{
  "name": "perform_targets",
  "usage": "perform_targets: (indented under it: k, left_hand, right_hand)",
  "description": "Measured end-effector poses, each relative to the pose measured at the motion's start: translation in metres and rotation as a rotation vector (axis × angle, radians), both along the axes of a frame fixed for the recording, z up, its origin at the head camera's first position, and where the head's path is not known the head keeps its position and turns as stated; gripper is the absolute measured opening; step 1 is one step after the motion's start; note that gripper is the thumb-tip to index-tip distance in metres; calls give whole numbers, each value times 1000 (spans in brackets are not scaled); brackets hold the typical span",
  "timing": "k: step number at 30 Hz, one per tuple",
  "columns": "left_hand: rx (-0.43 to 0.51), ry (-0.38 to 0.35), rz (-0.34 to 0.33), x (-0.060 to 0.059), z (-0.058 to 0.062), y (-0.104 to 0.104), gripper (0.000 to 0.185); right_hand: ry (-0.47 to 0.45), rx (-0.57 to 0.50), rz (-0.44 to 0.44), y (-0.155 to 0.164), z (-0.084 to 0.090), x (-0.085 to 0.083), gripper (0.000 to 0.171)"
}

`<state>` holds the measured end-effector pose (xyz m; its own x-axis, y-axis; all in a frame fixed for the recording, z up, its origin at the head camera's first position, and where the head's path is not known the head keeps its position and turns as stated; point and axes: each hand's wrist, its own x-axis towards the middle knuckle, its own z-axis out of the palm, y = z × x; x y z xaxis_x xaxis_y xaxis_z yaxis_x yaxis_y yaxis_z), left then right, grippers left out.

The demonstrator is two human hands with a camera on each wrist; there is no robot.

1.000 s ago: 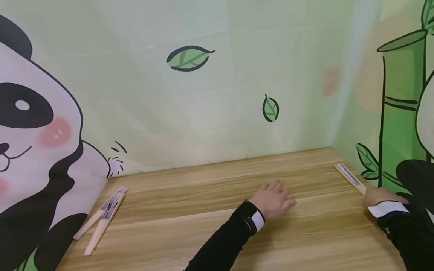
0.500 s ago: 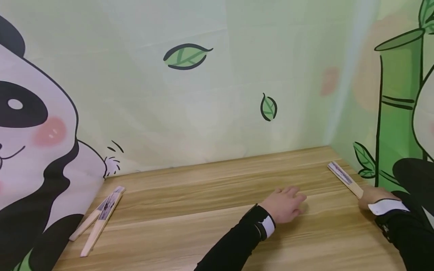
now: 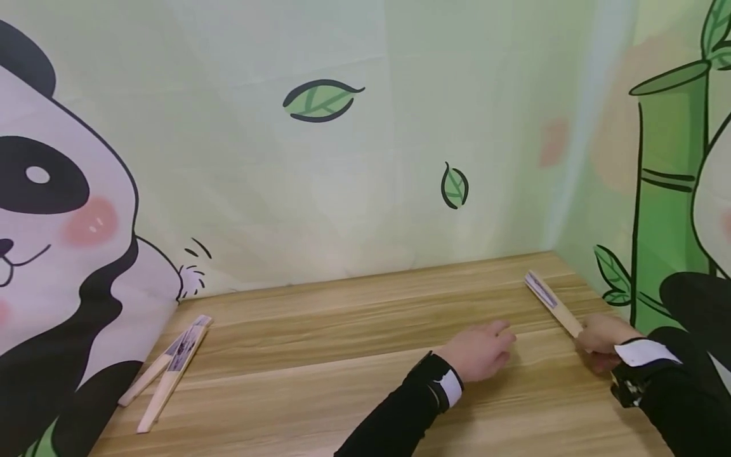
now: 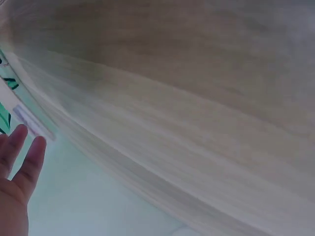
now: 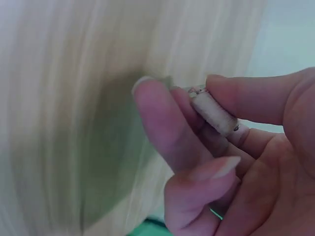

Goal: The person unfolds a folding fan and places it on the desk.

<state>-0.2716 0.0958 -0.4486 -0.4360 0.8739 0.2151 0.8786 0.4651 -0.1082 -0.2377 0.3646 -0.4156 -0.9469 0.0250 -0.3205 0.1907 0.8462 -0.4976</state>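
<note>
My right hand [image 3: 605, 336] pinches the near end of a folded hand fan [image 3: 554, 304], its pale ribs and dark printed strip pointing away to the upper left. In the right wrist view the butt of the fan [image 5: 214, 113] sits between thumb and fingers. To the left of it, my left hand [image 3: 480, 351] hovers low over the table, holding nothing; its fingers [image 4: 32, 164] are extended in the left wrist view. Two more folded fans lie crossed at the table's left side, a front fan [image 3: 174, 374] over a rear fan [image 3: 145, 381].
The wood-grain table [image 3: 320, 355] meets a pale green cloth backdrop [image 3: 228, 158] at its back edge. Side panels printed with a panda [image 3: 108, 190] and a bamboo stalk [image 3: 668, 228] border it on left and right.
My right hand has moved left, and the fan in it has come away from the right panel. My left hand has shifted slightly right, its spread fingers drawing closer together.
</note>
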Motion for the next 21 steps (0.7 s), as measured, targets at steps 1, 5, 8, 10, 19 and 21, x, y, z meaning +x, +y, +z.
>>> perform_targets:
  k: [1,5,8,10,19,21]
  left_hand:
    - [20,-2,-5,-1,-1,-2,28]
    - [84,-15,12,-5,-5,-8,25]
    - [121,-50,48,-7,-6,-15,24]
    - [149,-88,85,-8,-6,-20,22]
    - [484,-262,353,-17,-3,-47,23]
    - [596,-338,392,-19,0,-53,26]
  right_hand:
    - [1,-27,-4,-5,1,0,10]
    - [16,-161,-19,-25,1,-1,14]
    - [45,-213,-10,-43,-1,-2,15]
    - [68,-239,-2,-57,-1,-3,16]
    - [112,-402,49,-132,5,-9,16]
    - [126,-426,66,-147,7,-9,16]
